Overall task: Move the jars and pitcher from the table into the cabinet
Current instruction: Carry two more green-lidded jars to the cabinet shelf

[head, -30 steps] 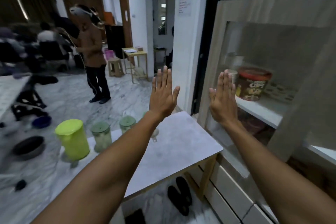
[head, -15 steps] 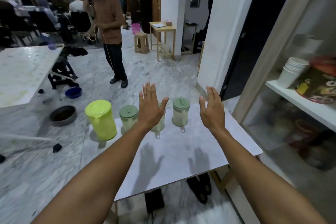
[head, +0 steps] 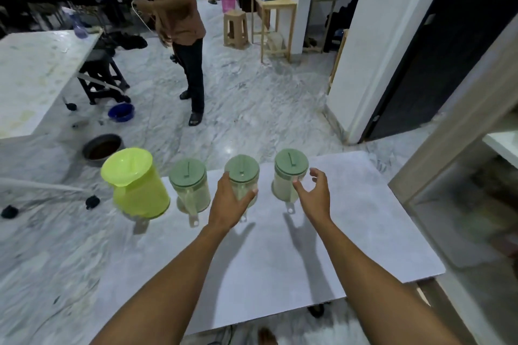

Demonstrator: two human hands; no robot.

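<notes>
Along the far edge of the white table point(head: 280, 260) stand a lime-green pitcher point(head: 137, 187) and three clear jars with pale green lids. My left hand point(head: 228, 204) wraps around the middle jar point(head: 242, 173), thumb on its right side. Just right of the right jar point(head: 290, 176), my right hand point(head: 314, 193) has its fingers spread and curved; I cannot tell if they touch it. The left jar point(head: 190, 186) stands untouched beside the pitcher. The cabinet point(head: 459, 165) is at the right edge, its frame and a white shelf visible.
A person point(head: 182, 36) in a brown shirt stands on the marble floor beyond the table. A second white table point(head: 33, 75) is at far left, with a blue bowl point(head: 121, 112) and a dark basin point(head: 102, 146) on the floor. A white pillar point(head: 364, 50) stands right of centre.
My view has swung from the cabinet down to the table. Both hands went from raised, flat and open to reaching at the jars; the left hand has closed around the middle jar.
</notes>
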